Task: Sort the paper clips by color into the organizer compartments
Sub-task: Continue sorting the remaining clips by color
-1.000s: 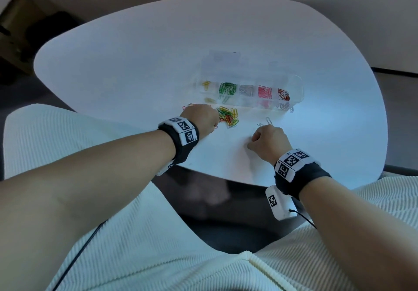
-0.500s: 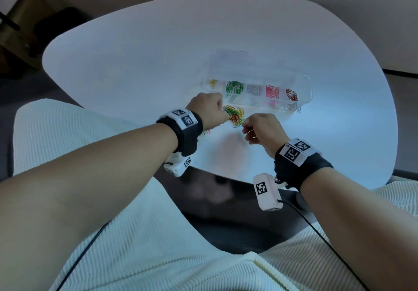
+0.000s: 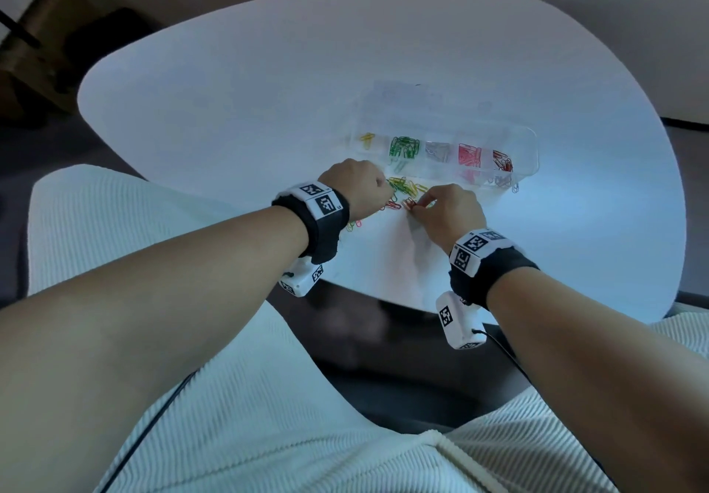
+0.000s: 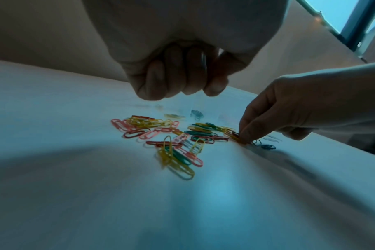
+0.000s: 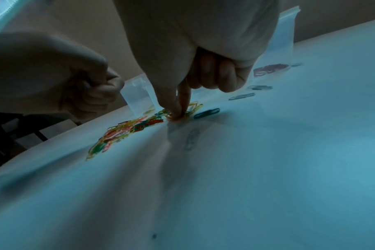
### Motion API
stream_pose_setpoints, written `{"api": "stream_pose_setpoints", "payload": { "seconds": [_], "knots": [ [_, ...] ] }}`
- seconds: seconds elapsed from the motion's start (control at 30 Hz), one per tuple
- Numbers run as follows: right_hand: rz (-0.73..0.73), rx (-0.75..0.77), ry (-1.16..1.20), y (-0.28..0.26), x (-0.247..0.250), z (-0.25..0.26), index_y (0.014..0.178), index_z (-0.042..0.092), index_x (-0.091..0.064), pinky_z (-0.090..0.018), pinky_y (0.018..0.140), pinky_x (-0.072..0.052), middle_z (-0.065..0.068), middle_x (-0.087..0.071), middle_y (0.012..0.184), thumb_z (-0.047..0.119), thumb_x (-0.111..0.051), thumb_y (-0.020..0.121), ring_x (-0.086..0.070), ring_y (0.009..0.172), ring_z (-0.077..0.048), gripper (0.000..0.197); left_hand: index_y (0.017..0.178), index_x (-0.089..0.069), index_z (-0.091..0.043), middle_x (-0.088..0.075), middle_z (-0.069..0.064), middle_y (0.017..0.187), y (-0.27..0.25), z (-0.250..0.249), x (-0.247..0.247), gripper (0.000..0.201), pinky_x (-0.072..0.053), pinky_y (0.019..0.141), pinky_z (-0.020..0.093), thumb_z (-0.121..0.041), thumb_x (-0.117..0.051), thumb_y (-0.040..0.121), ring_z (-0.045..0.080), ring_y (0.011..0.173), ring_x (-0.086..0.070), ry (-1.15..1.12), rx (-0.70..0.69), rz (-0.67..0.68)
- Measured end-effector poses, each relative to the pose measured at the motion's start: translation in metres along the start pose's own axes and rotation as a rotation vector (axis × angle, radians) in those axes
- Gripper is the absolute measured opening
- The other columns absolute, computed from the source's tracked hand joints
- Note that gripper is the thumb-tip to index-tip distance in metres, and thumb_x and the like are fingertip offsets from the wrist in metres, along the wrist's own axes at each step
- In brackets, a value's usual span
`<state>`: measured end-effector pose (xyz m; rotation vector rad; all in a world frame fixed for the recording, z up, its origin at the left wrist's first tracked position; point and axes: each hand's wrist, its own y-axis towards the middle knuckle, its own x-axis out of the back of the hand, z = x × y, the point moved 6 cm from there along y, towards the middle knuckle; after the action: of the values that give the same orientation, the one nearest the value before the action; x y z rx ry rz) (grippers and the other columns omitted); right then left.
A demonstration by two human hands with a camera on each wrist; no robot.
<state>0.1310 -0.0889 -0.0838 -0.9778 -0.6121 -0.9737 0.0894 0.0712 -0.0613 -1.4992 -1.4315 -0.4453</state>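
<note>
A clear organizer [image 3: 531, 147] lies across the white table [image 3: 230, 109], its compartments holding yellow, green, silver, red and dark red paper clips. In front of it is a mixed pile of loose clips [image 3: 406, 189] [image 4: 171, 140] [image 5: 126, 130]. My left hand [image 3: 360, 186] [image 4: 182, 79] hovers over the pile's left side, curled in a fist, with a thin grey clip showing between its fingers. My right hand [image 3: 416, 207] [image 5: 178, 116] pinches an orange-yellow clip at the pile's right edge with thumb and forefinger, the other fingers curled.
A few stray clips lie right of the pile: a teal one [image 5: 207, 113], grey ones [image 5: 242, 96] and one by the organizer's right end [image 3: 515, 187]. The organizer's open lid [image 3: 414, 97] lies behind it. The table's near edge [image 3: 383, 301] sits just behind my wrists.
My right hand moved left and forward from the bare tabletop to the pile and pinched down on a clip. My left hand shifted slightly forward over the pile.
</note>
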Motion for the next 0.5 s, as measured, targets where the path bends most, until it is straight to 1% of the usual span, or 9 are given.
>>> {"api": "stream_pose_setpoints", "payload": {
  "seconds": [0.07,0.13,0.2,0.27,0.33,0.37,0.43,0.47,0.5],
  "knots": [
    [0.007,-0.016,0.040,-0.001,0.003,-0.007,0.080,0.023,-0.072,-0.026,0.065,-0.049,-0.003,-0.067,0.080,0.040,-0.072,0.081,-0.063,0.074,-0.023,0.017,0.076,-0.060,-0.021,-0.057,-0.007,0.060,-0.002,-0.003,-0.002,0.010,-0.042,0.059,0.026,-0.028,-0.053,0.078,0.022,0.065,-0.058,0.115,-0.029,0.033],
    [0.006,-0.011,0.106,0.000,0.007,-0.015,0.076,0.022,-0.073,-0.021,0.054,-0.040,-0.001,-0.070,0.076,0.033,-0.071,0.081,-0.060,0.068,-0.016,0.011,0.094,-0.063,-0.026,-0.056,-0.012,0.064,-0.003,-0.004,-0.007,0.014,-0.040,0.064,0.026,-0.028,-0.057,0.081,0.019,0.079,-0.063,0.211,-0.069,0.072],
    [0.001,0.005,0.163,-0.002,0.012,-0.020,0.080,0.020,-0.076,-0.019,0.052,-0.038,0.002,-0.070,0.075,0.025,-0.069,0.083,-0.059,0.067,-0.011,0.009,0.103,-0.065,-0.028,-0.062,-0.009,0.075,-0.002,-0.002,-0.009,0.019,-0.038,0.067,0.027,-0.028,-0.058,0.086,0.022,0.088,-0.063,0.278,-0.086,0.076],
    [-0.004,0.003,0.244,-0.003,0.016,-0.025,0.085,0.017,-0.077,-0.022,0.065,-0.047,0.000,-0.072,0.085,0.024,-0.069,0.084,-0.063,0.080,-0.015,0.011,0.107,-0.066,-0.026,-0.069,-0.002,0.090,0.000,-0.001,-0.010,0.019,-0.040,0.068,0.027,-0.029,-0.057,0.091,0.024,0.092,-0.063,0.305,-0.089,0.061],
    [0.004,-0.016,0.356,-0.006,0.018,-0.028,0.083,0.017,-0.076,-0.024,0.076,-0.048,0.002,-0.072,0.089,0.024,-0.071,0.084,-0.064,0.087,-0.014,0.009,0.106,-0.068,-0.025,-0.071,0.000,0.095,0.001,-0.002,-0.010,0.019,-0.042,0.068,0.027,-0.028,-0.054,0.093,0.024,0.089,-0.064,0.303,-0.089,0.057],
    [0.014,-0.022,0.406,-0.008,0.018,-0.028,0.082,0.016,-0.076,-0.024,0.075,-0.047,0.006,-0.071,0.084,0.023,-0.072,0.084,-0.063,0.082,-0.010,0.008,0.106,-0.069,-0.026,-0.071,0.000,0.095,0.000,-0.003,-0.010,0.020,-0.042,0.068,0.027,-0.028,-0.054,0.093,0.024,0.087,-0.064,0.300,-0.086,0.058],
    [0.040,-0.034,0.489,-0.013,0.019,-0.028,0.083,0.013,-0.075,-0.020,0.062,-0.041,0.015,-0.063,0.065,0.021,-0.072,0.085,-0.054,0.060,0.001,0.009,0.104,-0.070,-0.026,-0.072,-0.001,0.094,-0.001,-0.002,-0.010,0.020,-0.043,0.068,0.026,-0.028,-0.054,0.093,0.023,0.085,-0.064,0.284,-0.072,0.069],
    [0.051,-0.048,0.520,-0.015,0.019,-0.027,0.084,0.011,-0.074,-0.019,0.057,-0.038,0.016,-0.058,0.059,0.020,-0.071,0.085,-0.048,0.052,0.002,0.010,0.103,-0.071,-0.026,-0.072,-0.001,0.095,-0.001,-0.001,-0.009,0.019,-0.044,0.068,0.026,-0.029,-0.056,0.092,0.022,0.086,-0.064,0.274,-0.067,0.072],
    [0.064,-0.072,0.545,-0.017,0.019,-0.028,0.083,0.010,-0.073,-0.020,0.054,-0.037,0.013,-0.055,0.057,0.019,-0.070,0.086,-0.044,0.048,-0.002,0.010,0.101,-0.072,-0.027,-0.071,-0.002,0.095,-0.001,0.000,-0.008,0.018,-0.044,0.068,0.026,-0.029,-0.058,0.091,0.022,0.086,-0.064,0.260,-0.061,0.073]
  ]
}}
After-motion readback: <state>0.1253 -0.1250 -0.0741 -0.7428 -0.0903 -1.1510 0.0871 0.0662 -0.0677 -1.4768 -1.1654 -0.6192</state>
